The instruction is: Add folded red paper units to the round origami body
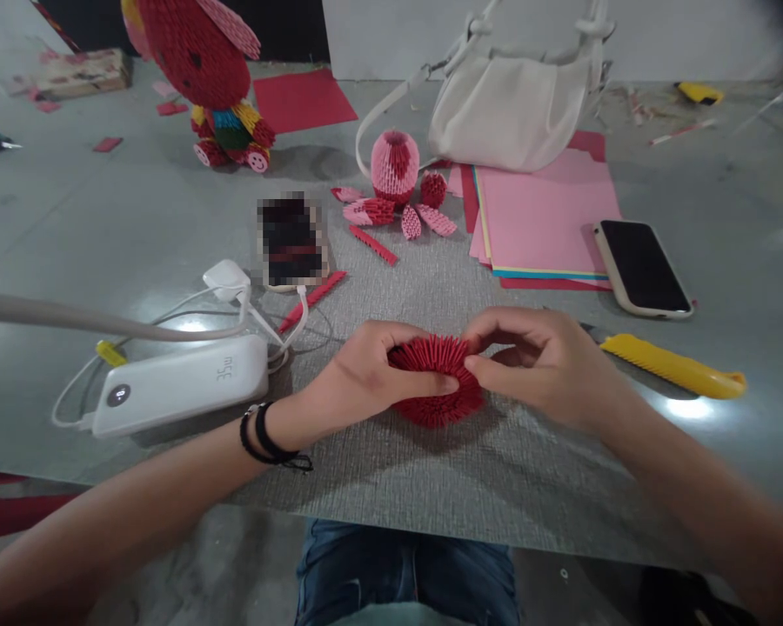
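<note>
L hand: my left hand (371, 374) wraps the red spiky paper ring (438, 382) from its left side; thumb lies across the front of it, fingers curled round the back edge.
R hand: my right hand (538, 365) on the ring's right side; thumb + index pinched together on its rim, other fingers curled above.
Ring: sits on the table (137, 217), between both hands, touching both; made of many small folded red pts sticking up.
Wrist: black bands (267, 439) on L wrist, just left of ring.
Power bank: white, (183, 384), well left of ring, cables plugged in.
Phone 1: (293, 239) behind ring, to the left, screen blurred.
Phone 2: dark screen, (643, 265) behind ring, to the right.
Cutter: yellow knife (675, 367) just right of my R hand, flat on table.
Paper stack: pink sheets (538, 213) behind ring, right.
Small pink/red pieces: (395, 165) far behind ring.
White bag: (515, 104) behind the sheets.
Red paper figure: (199, 61) far behind ring, left.
</note>
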